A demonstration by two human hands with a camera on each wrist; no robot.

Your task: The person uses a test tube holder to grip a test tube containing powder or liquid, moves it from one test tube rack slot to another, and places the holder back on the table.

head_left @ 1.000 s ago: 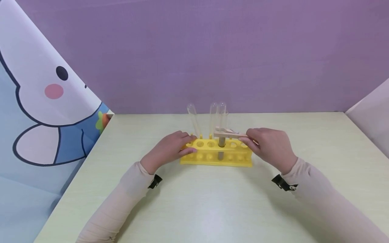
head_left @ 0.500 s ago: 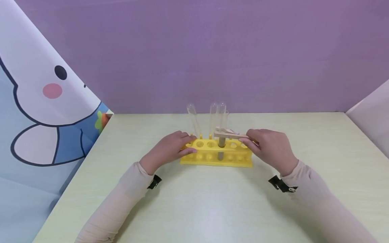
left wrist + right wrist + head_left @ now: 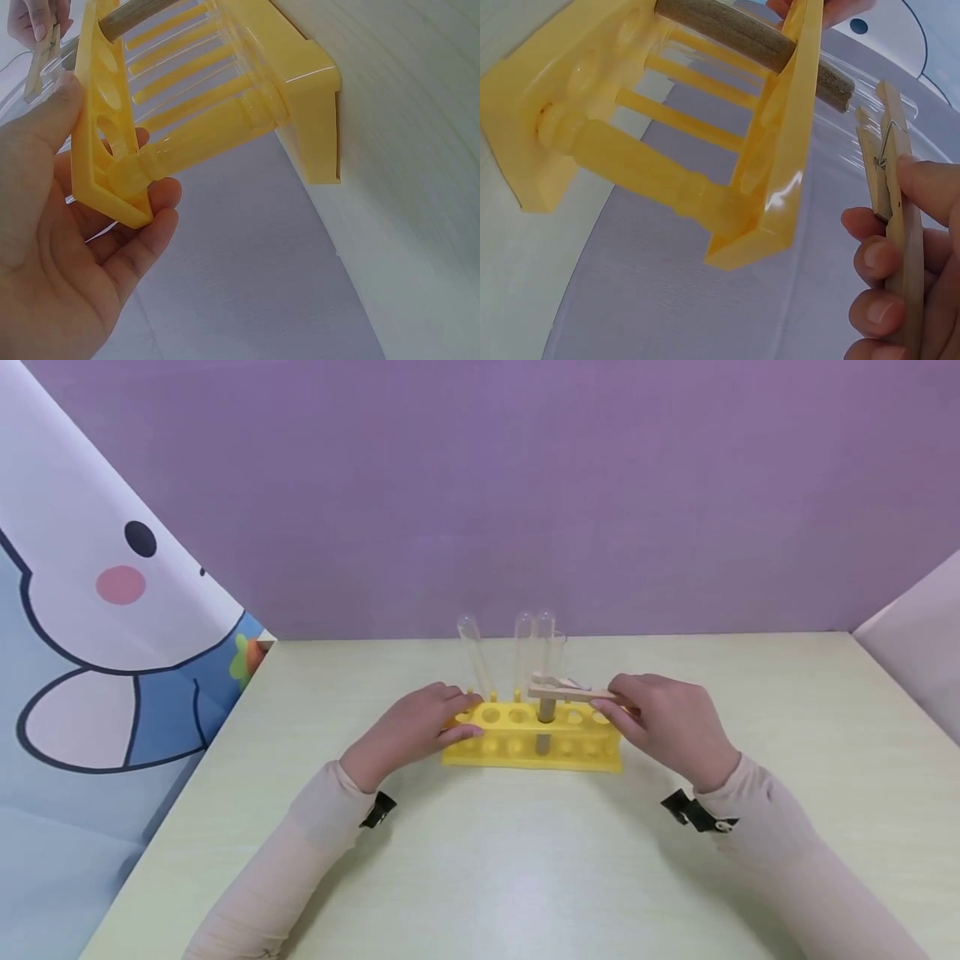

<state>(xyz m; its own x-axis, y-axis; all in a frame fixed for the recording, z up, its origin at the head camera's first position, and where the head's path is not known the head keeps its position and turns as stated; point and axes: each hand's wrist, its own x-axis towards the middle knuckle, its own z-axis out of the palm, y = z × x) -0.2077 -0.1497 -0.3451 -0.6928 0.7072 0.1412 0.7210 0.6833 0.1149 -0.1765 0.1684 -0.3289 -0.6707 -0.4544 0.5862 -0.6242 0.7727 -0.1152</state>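
A yellow test tube rack (image 3: 532,760) stands on the table in the head view. My left hand (image 3: 412,727) grips the left end of its top plate, thumb on top and fingers beneath in the left wrist view. One test tube (image 3: 547,712) with grey-brown filling stands upright in a middle hole. My right hand (image 3: 667,722) holds a wooden test tube clamp (image 3: 906,217) by its handle, pointing left. The clamp's tip overlaps the tube just above the filling in the head view. In the right wrist view the clamp's jaws lie beside the tube's clear upper part.
Several clear test tubes (image 3: 470,639) stand upside down on pegs along the back of the rack, one leaning left. The pale table (image 3: 480,877) meets a purple backdrop (image 3: 480,493) behind the rack. A cartoon-printed cloth (image 3: 75,710) hangs at the left.
The head view has shifted a little. Both hands, the rack and the test tube clamp keep nearly the same places relative to each other.
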